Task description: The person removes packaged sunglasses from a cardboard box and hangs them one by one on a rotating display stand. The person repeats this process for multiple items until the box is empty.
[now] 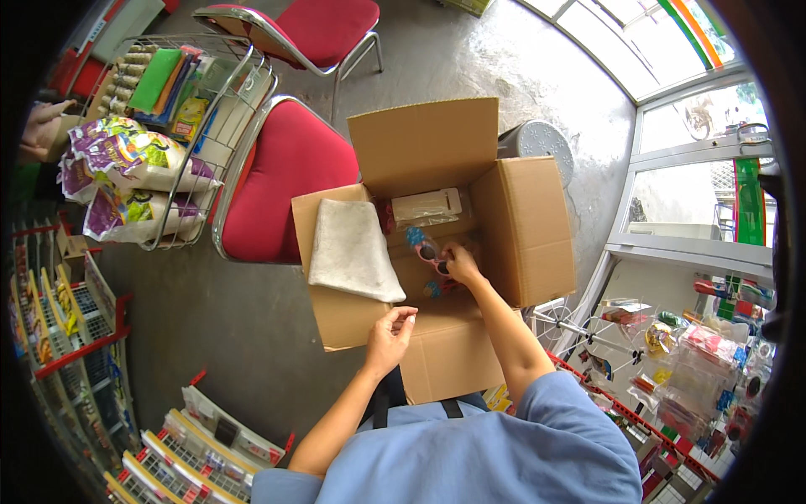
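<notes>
A cardboard box (537, 235) stands before me with its flaps folded out. My right hand (460, 264) reaches into it, fingers closed on a pair of pink child's sunglasses (428, 251) with a blue ornament. Below them a second blue ornament (432, 290) shows, partly hidden. At the far side of the box is a white packaged item (426, 207) in clear plastic. A whitish cloth (351, 252) drapes over the left flap. My left hand (390, 338) hovers by the near left corner, fingers pinched; whatever is in them is too small to name.
Red-seated chairs (281, 181) stand left and beyond. A wire basket (180, 202) holds printed bags (138, 160). A grey round stool (541, 147) sits behind the box. Shop racks (75, 311) line the left; hanging packaged goods (688, 361) fill the right. At far left, another person's hand (44, 128) shows.
</notes>
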`<action>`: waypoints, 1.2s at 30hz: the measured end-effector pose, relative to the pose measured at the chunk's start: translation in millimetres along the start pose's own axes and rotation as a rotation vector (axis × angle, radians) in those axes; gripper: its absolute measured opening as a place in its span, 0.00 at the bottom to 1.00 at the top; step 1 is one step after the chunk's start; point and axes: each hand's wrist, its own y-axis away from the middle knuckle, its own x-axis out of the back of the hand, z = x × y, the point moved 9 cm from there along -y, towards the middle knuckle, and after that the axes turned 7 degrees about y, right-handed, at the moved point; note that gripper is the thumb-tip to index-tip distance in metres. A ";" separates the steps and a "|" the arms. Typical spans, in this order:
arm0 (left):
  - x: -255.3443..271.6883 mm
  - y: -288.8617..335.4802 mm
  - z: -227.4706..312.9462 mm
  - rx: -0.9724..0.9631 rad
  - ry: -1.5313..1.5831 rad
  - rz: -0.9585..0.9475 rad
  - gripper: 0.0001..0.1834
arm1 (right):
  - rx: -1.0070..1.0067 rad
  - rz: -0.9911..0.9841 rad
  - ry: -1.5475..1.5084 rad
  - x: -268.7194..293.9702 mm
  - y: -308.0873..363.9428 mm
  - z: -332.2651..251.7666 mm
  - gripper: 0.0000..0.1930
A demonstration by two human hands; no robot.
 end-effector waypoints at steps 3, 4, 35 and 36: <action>-6.9 -2.0 8.4 -0.009 0.005 0.005 0.10 | -0.025 0.062 -0.234 27.9 12.9 -13.4 0.05; -9.0 -2.3 17.3 -0.071 0.029 0.016 0.10 | -0.039 0.042 -0.328 35.5 21.5 -20.5 0.06; -117.5 157.5 173.7 -0.584 0.295 0.077 0.05 | 0.517 0.067 -0.795 243.1 306.6 -170.1 0.15; -125.2 165.7 177.2 -0.589 0.294 0.049 0.04 | 0.533 0.056 -0.791 247.6 313.2 -170.7 0.14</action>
